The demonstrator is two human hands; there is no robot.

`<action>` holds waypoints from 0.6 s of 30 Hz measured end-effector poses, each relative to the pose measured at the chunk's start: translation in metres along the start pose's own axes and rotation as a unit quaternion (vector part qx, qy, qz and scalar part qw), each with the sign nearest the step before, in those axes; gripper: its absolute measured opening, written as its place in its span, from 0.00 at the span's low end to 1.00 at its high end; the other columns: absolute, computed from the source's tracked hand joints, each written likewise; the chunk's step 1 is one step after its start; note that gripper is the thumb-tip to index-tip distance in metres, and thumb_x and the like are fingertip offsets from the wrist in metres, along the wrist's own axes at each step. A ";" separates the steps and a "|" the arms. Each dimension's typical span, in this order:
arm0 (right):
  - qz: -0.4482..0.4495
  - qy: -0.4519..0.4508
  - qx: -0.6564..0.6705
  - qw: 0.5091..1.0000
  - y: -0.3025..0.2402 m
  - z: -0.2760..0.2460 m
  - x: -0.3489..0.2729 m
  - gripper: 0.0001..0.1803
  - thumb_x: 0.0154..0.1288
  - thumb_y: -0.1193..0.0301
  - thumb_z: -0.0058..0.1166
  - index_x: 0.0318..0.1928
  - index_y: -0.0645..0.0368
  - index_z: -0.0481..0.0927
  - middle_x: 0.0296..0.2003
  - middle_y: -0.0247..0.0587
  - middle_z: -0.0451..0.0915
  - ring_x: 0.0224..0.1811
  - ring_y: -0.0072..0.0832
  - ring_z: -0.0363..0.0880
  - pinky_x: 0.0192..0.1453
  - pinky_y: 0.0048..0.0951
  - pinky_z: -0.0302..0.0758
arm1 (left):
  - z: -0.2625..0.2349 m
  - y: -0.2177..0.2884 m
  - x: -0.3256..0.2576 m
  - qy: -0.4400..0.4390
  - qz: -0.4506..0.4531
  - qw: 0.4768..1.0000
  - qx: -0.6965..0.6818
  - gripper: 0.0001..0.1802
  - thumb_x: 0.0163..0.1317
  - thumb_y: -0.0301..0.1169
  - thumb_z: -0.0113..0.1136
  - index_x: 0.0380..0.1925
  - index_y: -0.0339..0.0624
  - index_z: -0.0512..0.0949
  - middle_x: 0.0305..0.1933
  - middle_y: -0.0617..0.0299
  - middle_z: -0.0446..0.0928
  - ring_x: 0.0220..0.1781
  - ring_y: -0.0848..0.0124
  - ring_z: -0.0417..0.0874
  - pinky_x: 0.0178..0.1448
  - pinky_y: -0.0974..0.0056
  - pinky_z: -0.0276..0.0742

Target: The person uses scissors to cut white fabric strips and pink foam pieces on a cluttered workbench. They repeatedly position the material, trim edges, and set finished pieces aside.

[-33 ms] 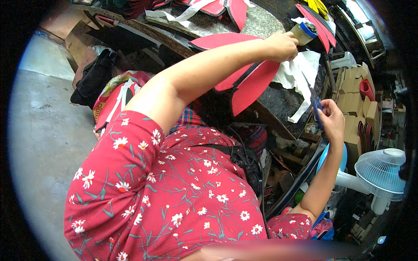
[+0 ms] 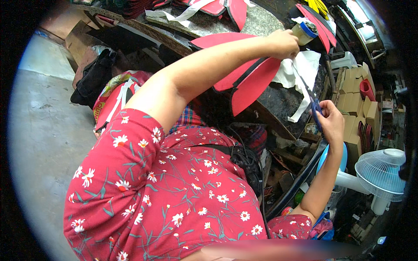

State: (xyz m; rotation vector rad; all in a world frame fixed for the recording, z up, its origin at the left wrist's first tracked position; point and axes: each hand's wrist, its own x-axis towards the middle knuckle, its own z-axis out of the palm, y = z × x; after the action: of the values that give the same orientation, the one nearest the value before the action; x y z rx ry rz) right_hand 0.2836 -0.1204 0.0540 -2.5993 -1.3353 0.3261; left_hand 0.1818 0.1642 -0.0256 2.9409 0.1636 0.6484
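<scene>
My left hand [image 2: 283, 45] reaches across to the bench, its fingers closed at the upper edge of a white cloth [image 2: 310, 65]. In my right hand [image 2: 333, 119] is a pair of scissors [image 2: 316, 114] with dark blue handles. Their blades point up across the cloth toward my left hand. A narrow strip of the cloth hangs down to the bench edge. Right beside my left fingers stands a jar with a blue rim [image 2: 305, 32]. Under my left forearm lie red shoe-upper-like pieces with black edging [image 2: 254, 85].
More red pieces [image 2: 237, 15] and white strips [image 2: 187, 15] lie on the grey stone slab [image 2: 261, 21]. Cardboard boxes [image 2: 350, 100] are stacked on the right, above a white and blue fan [image 2: 381, 174]. Clutter fills the space below the bench.
The scissors have turned in my right hand, and their handles and blades show more fully against the cloth. My left hand has barely shifted.
</scene>
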 end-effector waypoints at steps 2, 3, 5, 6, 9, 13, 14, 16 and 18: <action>0.017 -0.010 -0.054 0.998 -0.021 0.003 -0.004 0.25 0.51 0.46 0.70 0.39 0.50 0.82 0.26 0.37 0.81 0.29 0.30 0.81 0.36 0.34 0.73 | -0.003 -0.018 0.012 0.003 0.025 0.995 -0.093 0.11 0.57 0.41 0.67 0.36 0.50 0.89 0.36 0.60 0.86 0.43 0.65 0.84 0.51 0.59 0.77; 0.022 -0.013 -0.077 0.997 -0.034 0.003 -0.007 0.27 0.51 0.43 0.69 0.39 0.51 0.82 0.26 0.38 0.81 0.30 0.33 0.82 0.37 0.36 0.74 | -0.006 -0.024 0.016 -0.016 -0.001 0.987 -0.158 0.13 0.58 0.42 0.67 0.37 0.49 0.88 0.38 0.59 0.87 0.43 0.64 0.85 0.51 0.59 0.78; 0.022 -0.031 -0.124 0.992 -0.052 0.008 -0.001 0.34 0.50 0.34 0.63 0.41 0.51 0.83 0.29 0.43 0.84 0.37 0.43 0.85 0.43 0.42 0.76 | -0.009 -0.033 0.022 -0.073 -0.056 0.963 -0.255 0.17 0.59 0.43 0.68 0.43 0.45 0.88 0.42 0.58 0.87 0.45 0.65 0.87 0.54 0.63 0.78; 0.029 -0.028 -0.141 0.989 -0.060 0.009 0.003 0.35 0.50 0.34 0.62 0.41 0.52 0.83 0.30 0.44 0.85 0.38 0.43 0.85 0.44 0.42 0.77 | -0.011 -0.035 0.024 -0.069 -0.056 0.953 -0.290 0.17 0.59 0.42 0.68 0.43 0.44 0.88 0.42 0.58 0.87 0.44 0.66 0.87 0.54 0.64 0.78; 0.030 -0.025 -0.168 0.985 -0.076 0.014 0.013 0.38 0.52 0.32 0.59 0.43 0.56 0.83 0.35 0.49 0.86 0.41 0.44 0.86 0.48 0.42 0.77 | -0.017 -0.040 0.027 -0.081 -0.048 0.938 -0.334 0.18 0.59 0.41 0.70 0.45 0.42 0.87 0.41 0.59 0.87 0.42 0.71 0.85 0.53 0.65 0.77; 0.040 -0.015 -0.102 0.994 -0.082 0.021 0.027 0.38 0.52 0.32 0.60 0.44 0.55 0.84 0.35 0.49 0.86 0.42 0.44 0.86 0.48 0.41 0.77 | -0.020 -0.042 0.032 -0.067 -0.045 0.920 -0.383 0.18 0.59 0.42 0.70 0.44 0.42 0.87 0.41 0.60 0.87 0.43 0.71 0.84 0.54 0.64 0.77; 0.038 -0.009 -0.096 0.995 -0.081 0.024 0.030 0.38 0.52 0.32 0.60 0.44 0.55 0.84 0.35 0.49 0.86 0.42 0.44 0.86 0.48 0.41 0.77 | -0.019 -0.042 0.034 -0.060 -0.044 0.921 -0.383 0.18 0.59 0.42 0.70 0.44 0.42 0.88 0.41 0.60 0.87 0.43 0.71 0.84 0.54 0.64 0.77; 0.033 0.000 -0.078 0.996 -0.078 0.031 0.037 0.38 0.51 0.32 0.61 0.45 0.55 0.84 0.36 0.49 0.86 0.42 0.44 0.86 0.48 0.41 0.77 | -0.016 -0.042 0.037 -0.057 -0.046 0.927 -0.367 0.18 0.60 0.42 0.70 0.43 0.43 0.88 0.41 0.60 0.87 0.43 0.71 0.84 0.54 0.64 0.76; 0.018 0.026 -0.071 0.997 -0.071 0.039 0.041 0.35 0.53 0.35 0.62 0.41 0.56 0.83 0.31 0.48 0.84 0.38 0.44 0.85 0.43 0.41 0.77 | -0.013 -0.043 0.039 -0.037 -0.053 0.934 -0.352 0.17 0.59 0.43 0.70 0.43 0.44 0.88 0.40 0.61 0.87 0.43 0.71 0.84 0.54 0.65 0.76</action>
State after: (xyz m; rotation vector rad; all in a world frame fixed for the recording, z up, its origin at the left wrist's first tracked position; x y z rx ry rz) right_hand 0.2402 -0.0435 0.0319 -2.7312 -1.3410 0.1732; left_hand 0.2077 0.2134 -0.0038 2.2399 0.0613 0.4519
